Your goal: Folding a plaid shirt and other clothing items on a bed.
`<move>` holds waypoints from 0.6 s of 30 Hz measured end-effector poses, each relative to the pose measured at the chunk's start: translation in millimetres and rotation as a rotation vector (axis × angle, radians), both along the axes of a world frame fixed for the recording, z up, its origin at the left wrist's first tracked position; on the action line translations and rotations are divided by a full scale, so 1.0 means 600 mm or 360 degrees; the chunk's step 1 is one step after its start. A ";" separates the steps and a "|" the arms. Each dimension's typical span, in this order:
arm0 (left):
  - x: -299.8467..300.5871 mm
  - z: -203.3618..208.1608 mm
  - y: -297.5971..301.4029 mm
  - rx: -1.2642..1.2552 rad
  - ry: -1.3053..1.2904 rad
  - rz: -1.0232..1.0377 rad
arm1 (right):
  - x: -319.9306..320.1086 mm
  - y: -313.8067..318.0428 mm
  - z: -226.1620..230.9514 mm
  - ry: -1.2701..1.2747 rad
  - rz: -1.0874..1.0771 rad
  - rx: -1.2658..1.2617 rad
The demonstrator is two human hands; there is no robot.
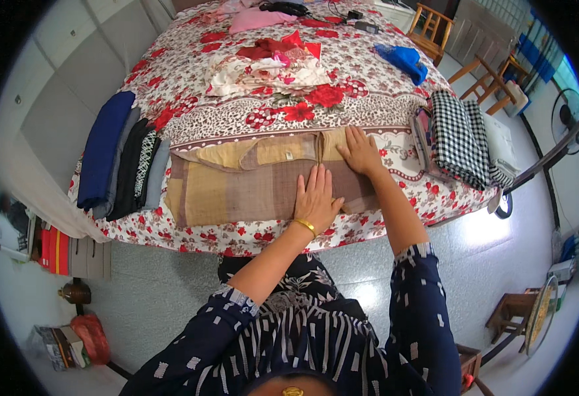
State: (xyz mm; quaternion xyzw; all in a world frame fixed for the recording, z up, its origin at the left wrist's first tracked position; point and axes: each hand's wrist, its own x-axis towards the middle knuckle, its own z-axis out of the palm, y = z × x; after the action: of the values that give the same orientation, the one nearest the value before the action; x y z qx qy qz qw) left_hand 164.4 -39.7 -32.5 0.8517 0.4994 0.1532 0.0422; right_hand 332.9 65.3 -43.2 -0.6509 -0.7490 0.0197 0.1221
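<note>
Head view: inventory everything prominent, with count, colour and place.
plaid cloth: one, yellow and brown, bed's near edge
bed: one, red and white floral cover, centre
folded garments: several, blue, black, grey, left
checked cloth: one, black and white, right
crumpled clothes: heap, red and cream, middle
bundled cloth: one, blue, upper right
soft cloth: one, pink, top
chair: one, brown, top right
left hand, right hand: two, bare, on plaid cloth
</note>
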 end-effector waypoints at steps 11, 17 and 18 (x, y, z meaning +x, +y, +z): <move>0.003 -0.007 0.003 -0.0030 0.0017 0.0004 | 0.052 0.040 -0.003 0.1030 -0.0085 -0.0125; -0.006 -0.002 0.005 -0.0099 -0.0009 0.0024 | 0.056 -0.150 0.011 0.1338 -0.0262 0.0433; -0.010 -0.005 0.005 -0.0080 -0.0021 0.0022 | 0.049 -0.181 0.014 0.1465 -0.0389 0.0369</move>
State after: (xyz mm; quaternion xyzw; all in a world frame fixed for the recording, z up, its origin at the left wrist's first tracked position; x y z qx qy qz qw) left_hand 158.3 -36.5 -35.2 0.8459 0.5087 0.1464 0.0658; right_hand 362.4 -43.4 -34.8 -0.6399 -0.5327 0.2073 0.5136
